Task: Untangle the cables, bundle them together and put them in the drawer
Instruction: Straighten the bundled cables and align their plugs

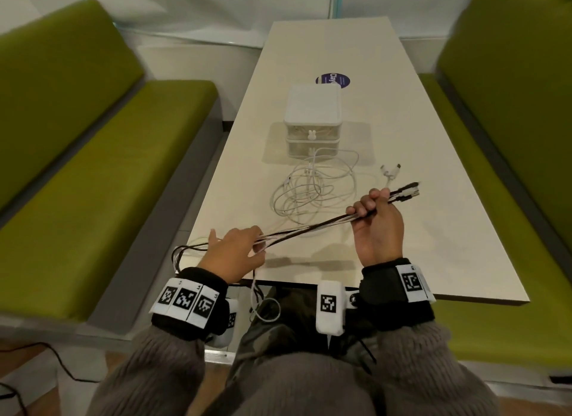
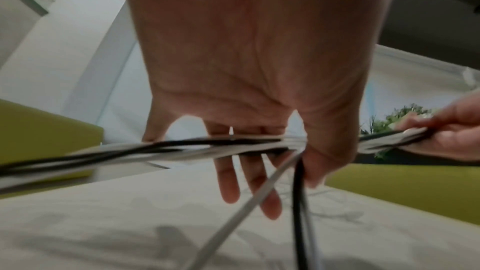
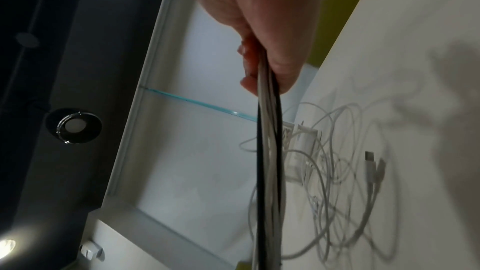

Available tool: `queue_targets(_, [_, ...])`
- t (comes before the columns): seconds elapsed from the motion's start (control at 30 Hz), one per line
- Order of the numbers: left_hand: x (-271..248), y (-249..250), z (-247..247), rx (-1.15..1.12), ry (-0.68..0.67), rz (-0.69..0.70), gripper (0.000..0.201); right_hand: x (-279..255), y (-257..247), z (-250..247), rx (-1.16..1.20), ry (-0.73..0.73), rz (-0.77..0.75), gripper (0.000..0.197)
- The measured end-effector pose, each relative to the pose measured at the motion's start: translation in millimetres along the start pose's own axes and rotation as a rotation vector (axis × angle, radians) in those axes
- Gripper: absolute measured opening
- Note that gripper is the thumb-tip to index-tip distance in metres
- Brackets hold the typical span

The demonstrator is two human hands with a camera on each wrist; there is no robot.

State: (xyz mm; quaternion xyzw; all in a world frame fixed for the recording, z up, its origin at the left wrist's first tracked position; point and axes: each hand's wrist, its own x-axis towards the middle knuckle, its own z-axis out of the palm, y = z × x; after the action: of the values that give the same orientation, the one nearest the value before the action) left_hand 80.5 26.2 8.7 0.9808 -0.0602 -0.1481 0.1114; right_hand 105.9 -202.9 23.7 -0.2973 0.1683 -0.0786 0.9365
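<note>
A bundle of black and white cables (image 1: 309,228) is stretched above the near end of the table (image 1: 402,245) between both hands. My right hand (image 1: 374,208) grips it near its connector ends (image 1: 408,192), which stick out past the fingers. My left hand (image 1: 247,245) holds the other part between thumb and fingers (image 2: 228,182); loops trail off the table edge and one white strand (image 1: 257,304) hangs to my lap. A loose tangle of white cable (image 1: 312,192) lies before the white two-drawer box (image 1: 312,106), both drawers closed.
White connectors (image 1: 390,171) lie on the table right of the tangle. A purple round sticker (image 1: 332,79) is behind the box. Green benches (image 1: 93,168) (image 1: 510,168) flank the table on both sides. A glass partition closes off the far end.
</note>
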Motion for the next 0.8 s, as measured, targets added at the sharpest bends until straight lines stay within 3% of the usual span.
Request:
queue_targets(0.23, [-16,-58,0,-0.069,0.059,-0.202,0.007,1,-10,0,0.007,0.001,-0.030,0.034])
queue_targets(0.43, [11,-83,-64,-0.036,-0.059,-0.199,0.022,-2,-4,7,-0.014,-0.073,0.004,0.033])
queue_targets(0.5, [19,-82,-90,-0.101,0.053,-0.186,0.024,-4,-2,10,-0.007,-0.109,0.006,0.033])
queue_targets(0.63, [32,-68,-126,0.035,0.536,-0.169,0.009,-4,3,14,0.004,-0.143,0.004,0.033])
queue_targets(0.67, [35,-63,-126,0.059,0.538,-0.157,0.010,-3,2,13,-0.004,-0.131,-0.002,0.033])
queue_targets(0.8, [42,-47,-97,0.019,0.037,-0.105,0.035,6,-14,-4,0.021,-0.029,-0.055,0.034])
